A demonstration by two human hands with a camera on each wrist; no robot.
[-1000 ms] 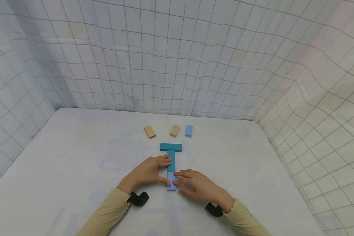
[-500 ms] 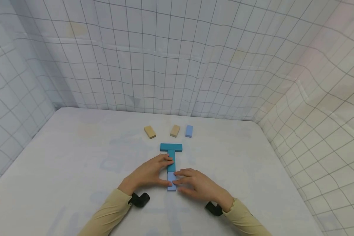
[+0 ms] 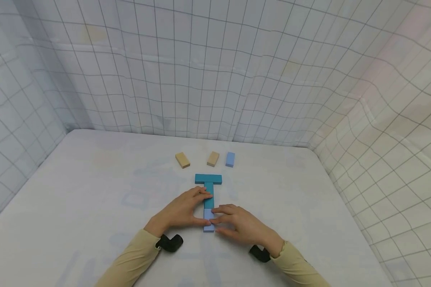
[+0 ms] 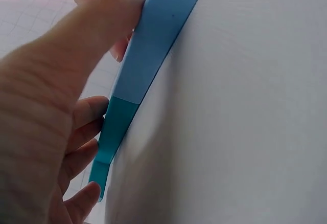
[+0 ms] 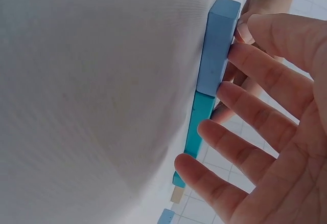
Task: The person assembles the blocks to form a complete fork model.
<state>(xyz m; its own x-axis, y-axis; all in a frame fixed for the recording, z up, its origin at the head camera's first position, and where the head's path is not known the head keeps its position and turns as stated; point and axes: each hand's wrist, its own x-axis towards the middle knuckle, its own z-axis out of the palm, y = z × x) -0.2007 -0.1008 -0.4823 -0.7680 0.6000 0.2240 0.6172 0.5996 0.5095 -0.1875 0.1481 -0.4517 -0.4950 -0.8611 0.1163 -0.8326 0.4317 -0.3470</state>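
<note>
A T of wooden blocks lies flat in the head view: a teal block point(image 3: 208, 179) crosswise at the far end, a teal block point(image 3: 209, 203) running down from its middle, and a light blue block point(image 3: 208, 229) end to end below that. My left hand point(image 3: 181, 209) reaches over from the left, fingertips at the teal stem and thumb on top of the light blue block. From the right, my right hand point(image 3: 242, 226) rests its extended fingertips on the light blue block, thumb beside it. The right wrist view shows these fingers spread along the blocks point(image 5: 217, 50).
Beyond the T lie two tan blocks, one on the left point(image 3: 182, 160) and one in the middle point(image 3: 213, 159), with another light blue block point(image 3: 230, 159) to their right. A white cloth covers the table point(image 3: 291, 187). Grid-patterned curtains point(image 3: 208, 79) enclose its back and sides.
My left hand has shifted slightly to the right, its thumb and fingers reaching farther across the blocks. The right hand and the blocks look almost unmoved.
</note>
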